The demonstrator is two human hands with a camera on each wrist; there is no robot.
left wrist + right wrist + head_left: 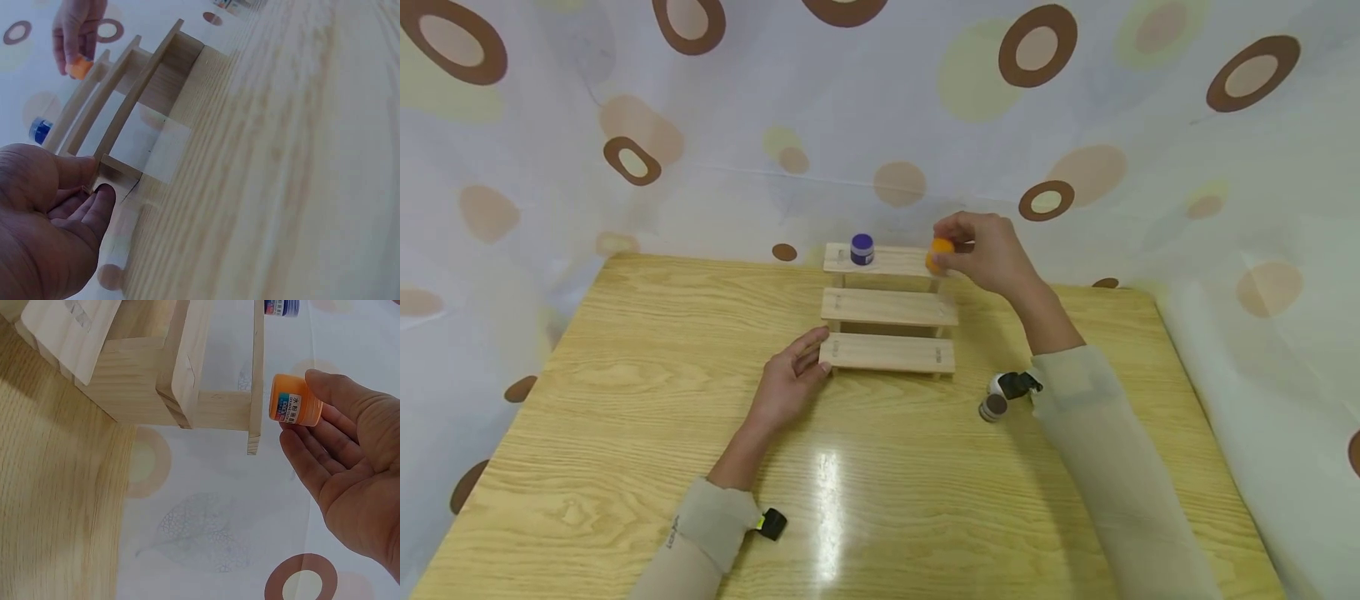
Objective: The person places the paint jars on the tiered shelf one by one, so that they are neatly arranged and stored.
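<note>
While thumb and fingers of the right hand pinch the orange jar near its lid, perhaps to leave its base free over the top shelf, the left hand grips the lowest shelf's end, probably for steadying the wooden stand. Short and round, the jar carries a printed label.

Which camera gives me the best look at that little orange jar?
The right wrist view: there the orange jar appears largest, its printed label showing, held in the right hand. The head view shows it small, partly covered by that hand; the left wrist view shows it small too, with no readable label.
</note>
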